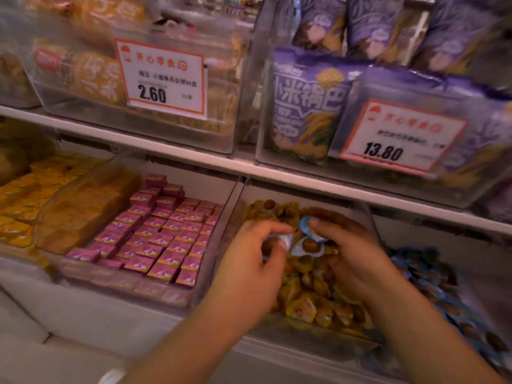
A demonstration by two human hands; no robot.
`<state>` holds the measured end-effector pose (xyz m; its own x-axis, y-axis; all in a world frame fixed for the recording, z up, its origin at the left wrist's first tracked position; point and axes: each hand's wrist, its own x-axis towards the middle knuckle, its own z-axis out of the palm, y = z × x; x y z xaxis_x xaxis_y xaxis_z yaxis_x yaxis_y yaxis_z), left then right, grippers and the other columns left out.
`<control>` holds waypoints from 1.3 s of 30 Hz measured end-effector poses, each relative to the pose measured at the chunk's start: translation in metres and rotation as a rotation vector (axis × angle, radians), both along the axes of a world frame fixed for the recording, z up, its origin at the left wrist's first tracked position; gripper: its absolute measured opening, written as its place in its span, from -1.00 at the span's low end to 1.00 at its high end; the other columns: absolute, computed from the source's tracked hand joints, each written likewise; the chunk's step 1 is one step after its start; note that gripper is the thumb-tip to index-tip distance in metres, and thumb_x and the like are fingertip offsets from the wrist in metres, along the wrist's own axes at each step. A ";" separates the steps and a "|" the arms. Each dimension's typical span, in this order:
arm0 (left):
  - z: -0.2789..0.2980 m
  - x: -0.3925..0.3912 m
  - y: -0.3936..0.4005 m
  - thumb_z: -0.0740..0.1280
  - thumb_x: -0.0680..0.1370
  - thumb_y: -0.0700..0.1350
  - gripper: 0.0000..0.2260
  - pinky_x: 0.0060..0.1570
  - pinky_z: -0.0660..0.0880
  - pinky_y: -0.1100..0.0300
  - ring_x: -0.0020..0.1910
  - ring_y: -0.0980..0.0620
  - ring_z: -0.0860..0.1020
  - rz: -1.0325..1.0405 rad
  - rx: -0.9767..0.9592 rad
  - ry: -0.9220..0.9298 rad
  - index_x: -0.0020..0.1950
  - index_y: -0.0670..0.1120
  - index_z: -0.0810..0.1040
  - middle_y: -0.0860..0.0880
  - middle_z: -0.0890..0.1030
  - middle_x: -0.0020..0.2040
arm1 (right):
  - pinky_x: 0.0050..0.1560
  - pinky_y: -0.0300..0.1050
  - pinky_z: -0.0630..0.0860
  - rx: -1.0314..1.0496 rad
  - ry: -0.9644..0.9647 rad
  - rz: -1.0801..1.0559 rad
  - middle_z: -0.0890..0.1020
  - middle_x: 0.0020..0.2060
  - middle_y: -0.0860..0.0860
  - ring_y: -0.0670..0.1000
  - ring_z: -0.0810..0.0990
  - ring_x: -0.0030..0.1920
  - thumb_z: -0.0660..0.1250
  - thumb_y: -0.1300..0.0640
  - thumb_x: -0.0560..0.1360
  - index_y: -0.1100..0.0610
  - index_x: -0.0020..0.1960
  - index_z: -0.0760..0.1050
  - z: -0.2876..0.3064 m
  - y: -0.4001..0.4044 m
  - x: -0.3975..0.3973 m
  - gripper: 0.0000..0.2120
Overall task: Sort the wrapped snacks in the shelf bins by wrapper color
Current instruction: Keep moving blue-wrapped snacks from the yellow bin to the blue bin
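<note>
Both my hands are inside the clear middle bin that holds several yellow-wrapped snacks. My left hand pinches a blue-wrapped snack between its fingertips. My right hand pinches another blue-wrapped snack by its top edge. A third blue wrapper lies on the yellow pile between the hands. The bin to the right holds several blue-wrapped snacks. The bin to the left holds neat rows of pink-wrapped squares.
Yellow square packs fill the far left bin. A shelf board runs just above the bins. Above it stand clear bins of orange bags and purple bags with price tags.
</note>
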<state>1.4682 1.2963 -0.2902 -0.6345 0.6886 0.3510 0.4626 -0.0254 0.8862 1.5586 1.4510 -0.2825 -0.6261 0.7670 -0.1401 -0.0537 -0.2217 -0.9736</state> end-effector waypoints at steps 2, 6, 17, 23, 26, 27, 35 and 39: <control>-0.002 0.010 0.018 0.29 0.61 -0.22 -0.83 -0.34 0.47 0.24 -0.32 0.15 0.55 -0.073 -0.042 -0.409 0.05 0.03 0.60 0.01 0.61 -0.13 | 0.17 0.24 0.56 -0.156 0.052 -0.041 0.61 0.11 0.38 0.29 0.62 0.06 0.37 0.30 0.45 0.36 0.17 0.57 0.000 -0.002 0.003 -0.69; -0.003 0.018 0.044 0.33 0.60 -0.05 -0.89 -0.45 0.48 0.20 -0.40 0.01 0.52 -0.104 -0.090 -0.909 0.06 -0.03 0.61 -0.13 0.61 -0.14 | -0.09 0.05 0.60 -0.271 0.069 -0.013 0.63 0.00 0.34 0.25 0.61 -0.05 0.31 0.34 0.40 0.40 0.14 0.56 -0.002 -0.012 0.007 -0.68; -0.023 0.008 0.053 0.38 0.58 -0.12 -0.89 -0.29 0.58 0.11 -0.30 0.01 0.59 -0.212 -0.202 -0.839 0.06 -0.05 0.67 -0.11 0.63 -0.15 | -0.12 -0.39 0.53 0.544 -0.267 0.064 0.71 -0.05 -0.09 -0.20 0.66 -0.06 0.48 0.30 0.40 -0.03 0.05 0.65 0.003 -0.004 0.035 -0.69; -0.024 0.008 0.052 0.40 0.50 0.14 -0.70 -0.30 0.55 0.13 -0.28 -0.01 0.61 -0.279 -0.218 -0.810 0.11 -0.01 0.67 -0.08 0.67 -0.13 | -0.10 -0.55 0.42 0.731 -0.343 0.238 0.58 0.04 -0.28 -0.49 0.51 -0.02 0.46 0.25 0.44 -0.12 0.48 0.30 -0.002 -0.006 0.039 -0.29; -0.027 0.009 0.051 0.43 0.51 0.01 -0.72 -0.40 0.47 0.18 -0.31 0.01 0.55 -0.245 -0.203 -0.749 0.18 -0.05 0.63 -0.11 0.61 -0.15 | -0.15 -0.53 0.44 0.775 -0.361 0.237 0.67 -0.04 -0.17 -0.40 0.57 -0.09 0.46 0.25 0.45 -0.06 0.50 0.29 -0.002 -0.004 0.039 -0.30; -0.027 0.008 0.051 0.43 0.53 -0.05 -0.75 -0.44 0.43 0.19 -0.29 -0.03 0.53 -0.213 -0.182 -0.735 0.18 -0.08 0.61 -0.14 0.59 -0.15 | -0.17 -0.53 0.43 0.788 -0.374 0.245 0.70 -0.04 -0.13 -0.38 0.58 -0.12 0.46 0.28 0.43 -0.03 0.48 0.32 -0.003 -0.003 0.039 -0.31; -0.020 -0.016 0.044 0.38 0.55 -0.11 -0.91 -0.50 0.32 0.24 -0.48 0.06 0.46 0.018 -0.055 -0.759 0.00 -0.08 0.63 -0.03 0.60 -0.25 | -0.07 -0.40 0.51 0.711 -0.443 0.142 0.57 0.05 -0.27 -0.32 0.58 -0.02 0.36 -0.39 0.33 -0.12 0.32 0.44 0.002 0.002 0.038 -0.36; -0.015 -0.017 0.035 0.29 0.54 -0.17 -0.81 -0.47 0.29 0.22 -0.46 0.01 0.44 -0.051 -0.017 -0.881 0.08 -0.17 0.62 -0.13 0.52 -0.23 | -0.15 -0.15 0.50 0.957 -0.441 0.002 0.57 0.03 -0.09 -0.09 0.55 -0.19 0.24 -0.15 0.49 -0.17 0.37 0.37 0.005 -0.002 0.035 -0.55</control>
<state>1.4509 1.3315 -0.3050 -0.6376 0.7244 -0.2622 -0.3907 -0.0108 0.9204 1.5940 1.4491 -0.2770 -0.6685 0.6772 0.3075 0.3473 0.6499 -0.6760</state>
